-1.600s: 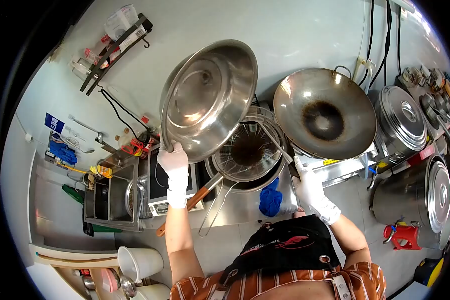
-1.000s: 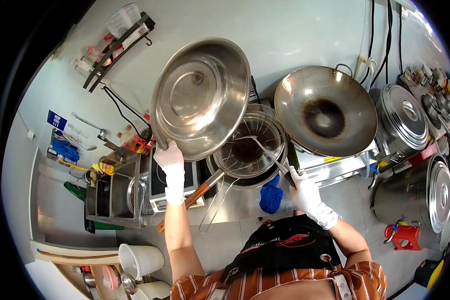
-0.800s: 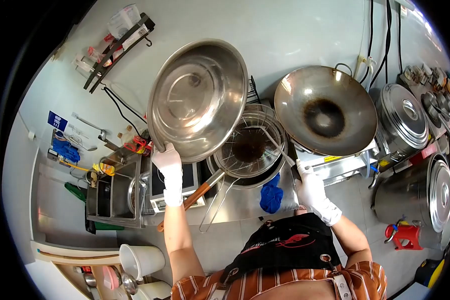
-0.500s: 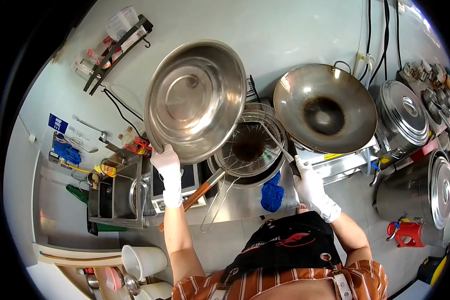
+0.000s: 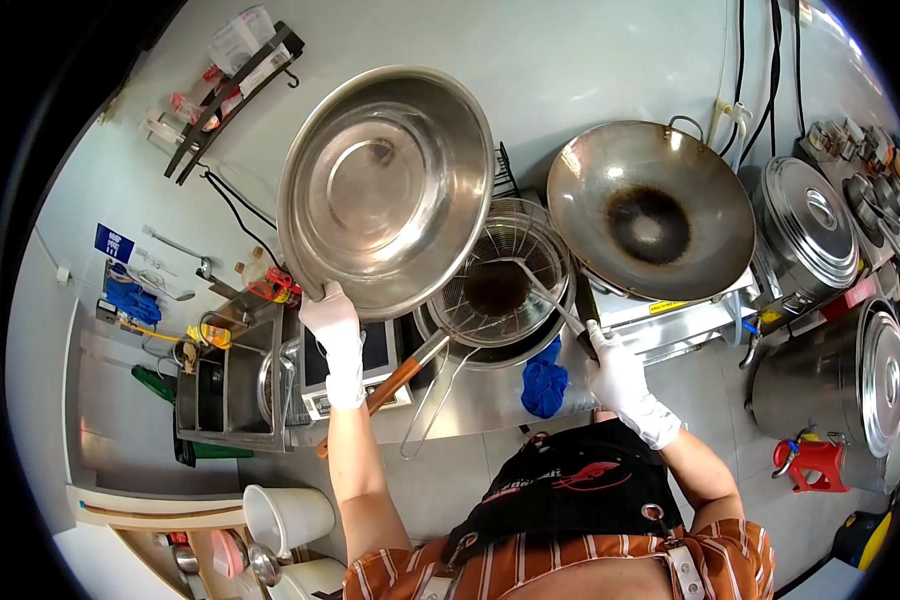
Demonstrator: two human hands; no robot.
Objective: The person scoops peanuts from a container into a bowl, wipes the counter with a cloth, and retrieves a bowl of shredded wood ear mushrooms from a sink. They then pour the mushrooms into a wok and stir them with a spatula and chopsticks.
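Observation:
A large steel bowl (image 5: 385, 190) is tilted up, its inside facing me, with my gloved left hand (image 5: 332, 335) gripping its lower rim. My gloved right hand (image 5: 620, 375) is closed round the dark handle of a metal utensil (image 5: 555, 300), whose far end reaches into a wire strainer (image 5: 495, 285). Dark matter lies at the strainer's middle. The strainer, with a wooden handle (image 5: 395, 385), rests over a dark pan on the steel counter. A crumpled blue cloth (image 5: 544, 385) lies between my hands, in front of the pan.
A large wok (image 5: 652, 215) stands on the right burner. Lidded steel pots (image 5: 808, 220) are farther right. On the left are a sink (image 5: 235, 385) and a countertop appliance (image 5: 355, 370). A wall shelf (image 5: 232, 100) hangs at upper left; a red stool (image 5: 812, 467) stands on the floor at right.
The bowl in my left hand has shifted slightly up and left. The utensil's end has moved down and left within the strainer.

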